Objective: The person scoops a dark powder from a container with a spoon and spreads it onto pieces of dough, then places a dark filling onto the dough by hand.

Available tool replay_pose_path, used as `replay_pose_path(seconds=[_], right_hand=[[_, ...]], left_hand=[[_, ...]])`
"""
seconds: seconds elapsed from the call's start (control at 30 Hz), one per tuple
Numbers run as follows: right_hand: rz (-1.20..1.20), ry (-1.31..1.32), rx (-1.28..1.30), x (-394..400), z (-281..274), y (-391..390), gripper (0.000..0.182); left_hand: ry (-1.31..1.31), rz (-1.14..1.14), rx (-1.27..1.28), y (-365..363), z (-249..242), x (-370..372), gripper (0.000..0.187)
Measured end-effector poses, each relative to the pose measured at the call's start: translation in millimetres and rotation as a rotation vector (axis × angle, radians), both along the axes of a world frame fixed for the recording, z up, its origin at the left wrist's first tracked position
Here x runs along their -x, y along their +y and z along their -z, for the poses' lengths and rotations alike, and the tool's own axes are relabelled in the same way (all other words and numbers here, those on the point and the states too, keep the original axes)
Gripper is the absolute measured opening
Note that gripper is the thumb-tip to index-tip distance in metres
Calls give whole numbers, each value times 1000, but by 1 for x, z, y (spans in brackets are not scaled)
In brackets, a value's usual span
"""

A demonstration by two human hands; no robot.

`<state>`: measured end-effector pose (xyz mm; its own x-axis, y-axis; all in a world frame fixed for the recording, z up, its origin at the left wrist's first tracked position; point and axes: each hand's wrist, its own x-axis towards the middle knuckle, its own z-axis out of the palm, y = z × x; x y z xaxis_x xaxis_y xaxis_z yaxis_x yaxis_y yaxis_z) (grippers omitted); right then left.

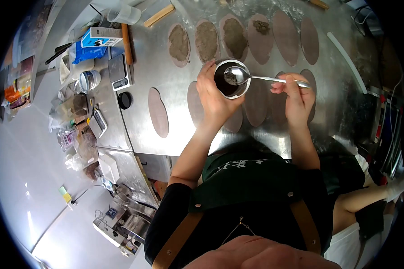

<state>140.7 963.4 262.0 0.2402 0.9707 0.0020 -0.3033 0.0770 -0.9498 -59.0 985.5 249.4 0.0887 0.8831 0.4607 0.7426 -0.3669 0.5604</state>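
Note:
My left hand [214,99] is wrapped round a white-rimmed jar [234,97] with a dark inside, tilted so its mouth faces me. A metal spoon [242,75] is in my right hand [297,96], pinched near the handle's end. The spoon's bowl is over the jar's mouth and carries a little dark, crumbly stuff. Beyond the jar lies a row of flat brownish oval dough pieces [286,40]. Three at its left bear a greyish-green spread [206,40]; the one beside them has a small heap [261,28]. More plain ovals [158,114] lie nearer me, some partly hidden by my hands.
At the left are a black lid [125,100], a kitchen scale [119,71], a rolling pin [128,44], a blue-and-white carton [102,36] and a tub [90,80]. A white strip [347,62] lies at the right. Another person's leg [361,197] shows at lower right.

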Motion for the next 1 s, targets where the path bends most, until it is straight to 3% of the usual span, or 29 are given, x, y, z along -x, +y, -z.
replay_pose_path(seconds=[0.2,0.4,0.63,0.83,1.0], right_hand=[[199,141,5,-34,5,20,19],[383,-194,132,-52,79,52,21],[390,-542,-27,-36,136,77,15],[332,-1029,-333,-30,122,82,7],[318,-1108,-424,-32,119,84,7]], left_hand=[[-43,-9,35,-3,8,11,94],[-25,-9,74,-16,2,24,95],[-51,-14,55,-26,2,30,95],[-74,-27,64,-30,3,32,95],[-63,-22,73,-32,4,33,95]])
